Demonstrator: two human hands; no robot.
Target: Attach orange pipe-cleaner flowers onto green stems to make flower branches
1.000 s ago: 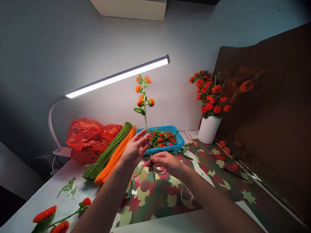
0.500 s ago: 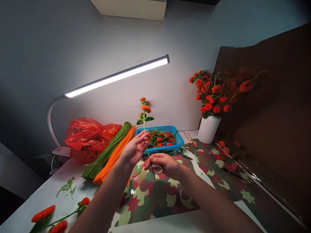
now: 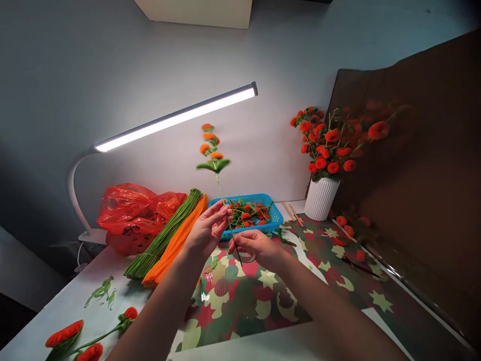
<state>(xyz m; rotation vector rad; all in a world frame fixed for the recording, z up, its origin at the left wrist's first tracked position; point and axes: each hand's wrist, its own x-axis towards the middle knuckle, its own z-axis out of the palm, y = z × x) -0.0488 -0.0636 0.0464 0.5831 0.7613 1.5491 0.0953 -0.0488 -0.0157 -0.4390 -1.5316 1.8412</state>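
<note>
In front of me stands an artificial flower stem (image 3: 221, 189) with several fuzzy orange blooms and green leaves near its top, tilted a little to the left. My left hand (image 3: 208, 225) pinches the stem at mid-length between thumb and fingertips. Lower down, my right hand (image 3: 257, 246) grips the stem near its bottom end. A roll of tape (image 3: 246, 257) shows just under the right fingers; whether they hold it I cannot tell. Behind the hands is a blue basket (image 3: 277, 219) with small red flowers (image 3: 246, 216) on green stems.
Left lie a red plastic bag (image 3: 131, 205), green pipe cleaners (image 3: 165, 233) and orange ones (image 3: 176, 245). Finished flowers (image 3: 65, 333) rest front left. A lamp (image 3: 176, 118) arches above. A white vase (image 3: 322, 199) of red flowers stands right, by a brown reflective panel (image 3: 424, 175). Two sticks (image 3: 292, 211) lie nearby.
The flower stem has risen and its top has shifted left. Both hands still hold it, the right one slightly higher. The view has shifted slightly.
</note>
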